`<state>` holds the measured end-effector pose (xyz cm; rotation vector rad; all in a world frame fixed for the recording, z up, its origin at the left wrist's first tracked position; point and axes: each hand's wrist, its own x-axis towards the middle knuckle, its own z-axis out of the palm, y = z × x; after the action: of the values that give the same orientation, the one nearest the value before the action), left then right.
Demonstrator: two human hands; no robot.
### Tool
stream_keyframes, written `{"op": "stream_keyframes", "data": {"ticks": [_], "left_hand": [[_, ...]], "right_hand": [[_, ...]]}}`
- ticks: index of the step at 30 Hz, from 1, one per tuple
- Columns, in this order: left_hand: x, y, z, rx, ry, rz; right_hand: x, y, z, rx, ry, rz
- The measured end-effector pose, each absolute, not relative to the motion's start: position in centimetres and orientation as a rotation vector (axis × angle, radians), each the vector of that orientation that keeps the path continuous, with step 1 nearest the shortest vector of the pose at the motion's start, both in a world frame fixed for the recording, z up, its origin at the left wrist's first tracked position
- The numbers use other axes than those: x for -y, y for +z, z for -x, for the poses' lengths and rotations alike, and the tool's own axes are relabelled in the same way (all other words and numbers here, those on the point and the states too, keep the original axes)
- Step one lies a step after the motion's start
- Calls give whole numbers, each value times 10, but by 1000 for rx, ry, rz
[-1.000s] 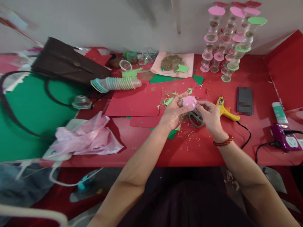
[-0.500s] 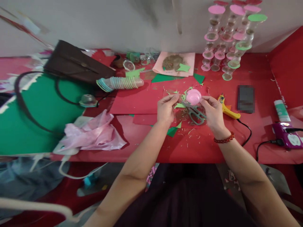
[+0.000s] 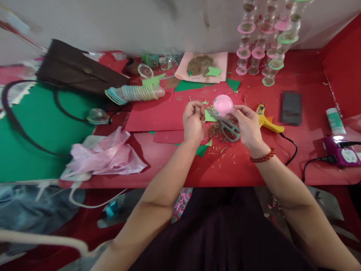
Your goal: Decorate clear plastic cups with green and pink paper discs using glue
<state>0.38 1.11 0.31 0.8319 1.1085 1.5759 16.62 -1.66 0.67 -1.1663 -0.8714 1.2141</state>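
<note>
My right hand (image 3: 246,126) holds a round pink disc (image 3: 223,105) by its right edge above the red table (image 3: 242,169). Grey-green scissors (image 3: 227,126) lie on the table just below the disc, close under that hand. My left hand (image 3: 193,122) is curled shut to the left of the disc, its fingertips pinched near a small green paper scrap (image 3: 210,116). What the pinch holds is too small to tell. Green and brown trimmings litter the table around both hands.
A yellow glue gun (image 3: 266,121) with a black cord lies right of my hands, then a dark block (image 3: 291,107) and a purple power strip (image 3: 341,150). A stack of cups (image 3: 135,93), red sheets (image 3: 158,113), crumpled pink plastic (image 3: 105,156), a brown bag (image 3: 76,71) and cup towers (image 3: 262,49) surround them.
My left hand let go of the pink disc and drew away to the left, closing into a pinch. My right hand kept the disc and lifted it slightly away from me.
</note>
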Motion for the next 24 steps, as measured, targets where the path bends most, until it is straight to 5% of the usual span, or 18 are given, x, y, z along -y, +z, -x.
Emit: {"op": "stream_keyframes", "data": {"ticks": [12, 24], "left_hand": [[-1, 5, -13, -824, 1054, -778], [-6, -4, -18, -710, 1129, -708]], "right_hand": [[13, -7, -162, 950, 1114, 1163], [12, -9, -166, 1006, 1050, 1114]]}}
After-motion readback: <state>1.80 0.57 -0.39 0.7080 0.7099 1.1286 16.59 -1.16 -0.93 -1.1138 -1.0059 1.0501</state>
